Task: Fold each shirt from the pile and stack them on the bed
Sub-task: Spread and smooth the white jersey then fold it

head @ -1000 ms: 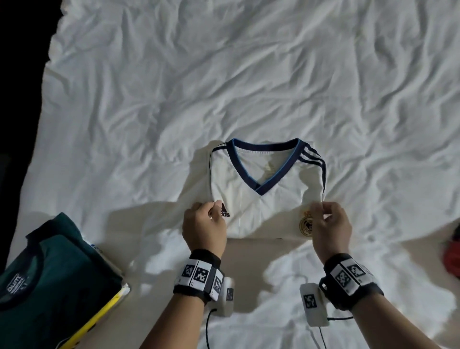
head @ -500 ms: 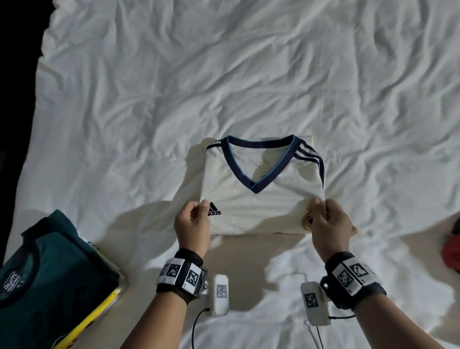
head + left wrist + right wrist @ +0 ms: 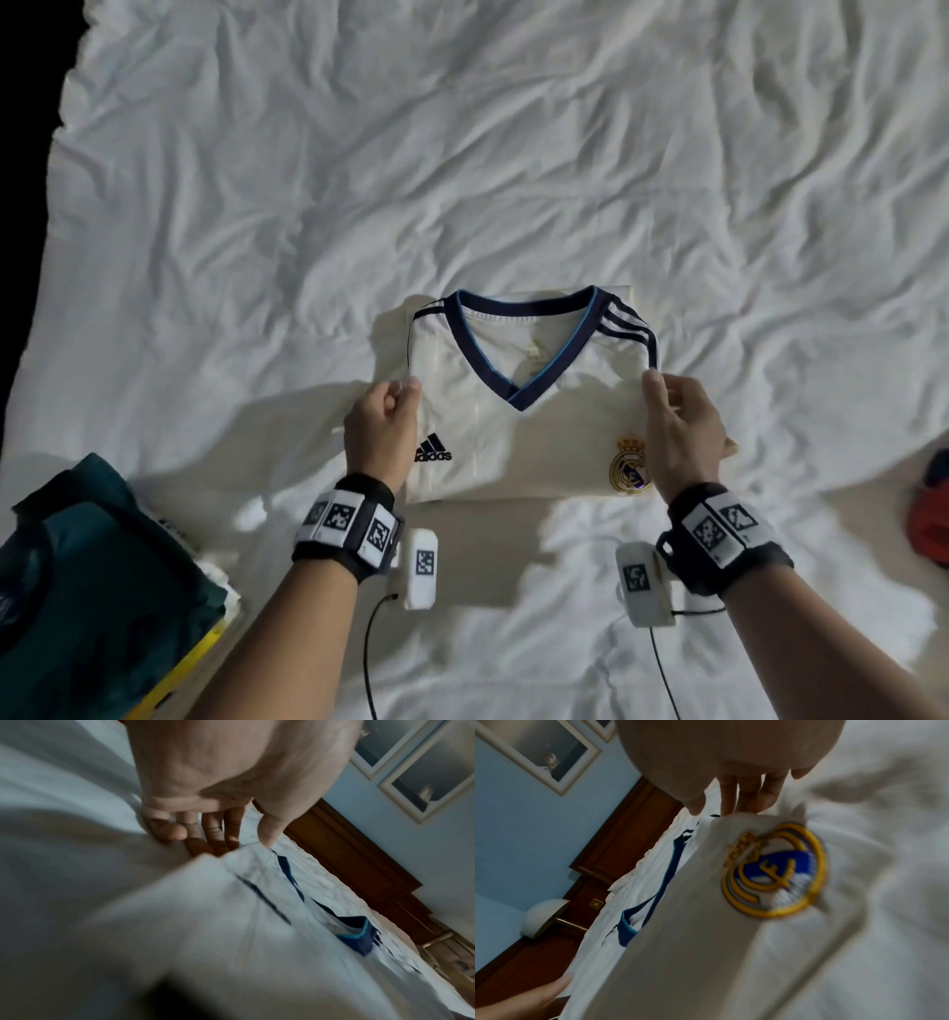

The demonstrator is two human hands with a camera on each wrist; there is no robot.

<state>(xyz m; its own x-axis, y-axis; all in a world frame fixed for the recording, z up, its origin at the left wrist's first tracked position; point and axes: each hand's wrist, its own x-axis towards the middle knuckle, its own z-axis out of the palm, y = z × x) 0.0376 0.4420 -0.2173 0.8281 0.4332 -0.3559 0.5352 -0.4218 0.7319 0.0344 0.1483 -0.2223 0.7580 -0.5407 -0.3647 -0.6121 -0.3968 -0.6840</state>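
Note:
A folded white jersey (image 3: 529, 426) with a navy V-neck collar, a black logo and a round crest (image 3: 772, 872) hangs flat just above the bed sheet (image 3: 462, 154) and throws a shadow on it. My left hand (image 3: 405, 385) pinches its left edge, thumb on top and fingers (image 3: 218, 839) underneath. My right hand (image 3: 652, 380) pinches the right edge the same way, with its fingers (image 3: 746, 797) under the cloth. A stack of folded shirts with a dark green one (image 3: 77, 591) on top lies at the lower left of the bed.
A yellow shirt edge (image 3: 200, 647) shows under the green one. A red garment (image 3: 929, 514) lies at the right edge. The wrinkled sheet stretches far ahead. A wooden headboard (image 3: 359, 862), a round lamp (image 3: 541, 916) and framed pictures stand beyond the bed.
Both hands have shifted from the jersey's lower corners up to its sides. The jersey looks larger and flatter, with the logo and crest now fully showing.

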